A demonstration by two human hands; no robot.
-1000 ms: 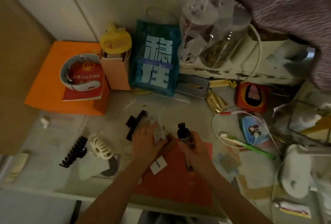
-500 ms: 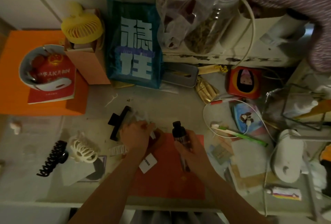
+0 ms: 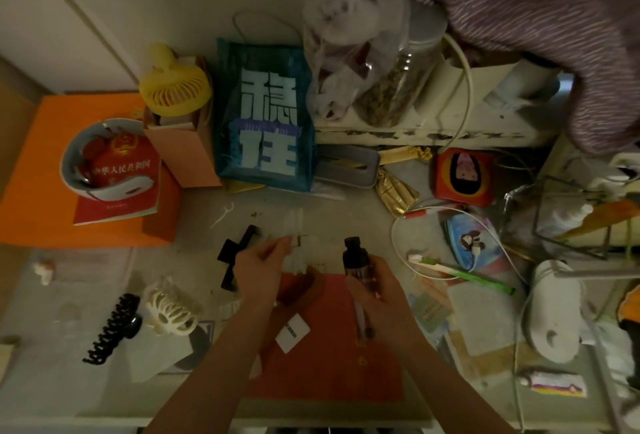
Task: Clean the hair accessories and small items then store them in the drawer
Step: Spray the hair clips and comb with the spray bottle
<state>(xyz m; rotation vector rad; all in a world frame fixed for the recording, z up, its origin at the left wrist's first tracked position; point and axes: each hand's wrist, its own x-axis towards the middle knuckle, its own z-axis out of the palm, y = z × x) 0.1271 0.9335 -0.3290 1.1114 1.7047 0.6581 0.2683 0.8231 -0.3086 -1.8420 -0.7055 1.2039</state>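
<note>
Reference landmark: the flat red sheet [image 3: 329, 357] lying at the near middle of the cluttered pale desktop [image 3: 194, 225]. The right hand [image 3: 375, 289] is positioned over the far right corner of the sheet, with its fingers curled around a small dark bottle with a black cap [image 3: 355, 258]; the bottle is held upright and its cap projects beyond the sheet's far edge. The left hand [image 3: 265, 269] is positioned over the far left corner of the sheet, with thumb and fingertips pinching a small pale translucent item [image 3: 297, 246]; the item is blurred and its type cannot be determined. A black flat hair clip [image 3: 235, 253] lies just beyond the left hand, off the far left corner of the sheet, partly covered by the hand. A cream-coloured plastic claw clip [image 3: 171, 309] lies to the left of the sheet, resting on a pale card. A black plastic claw clip with a wavy toothed edge [image 3: 112, 329] lies farther left, just beside the cream one. A white rectangular tag with dark print [image 3: 292, 332] lies on the sheet, near the left forearm. A green-handled toothbrush [image 3: 464, 272] lies to the right of the sheet. A blue bag with large pale characters [image 3: 265, 121] stands upright beyond the sheet, against the wall.
</note>
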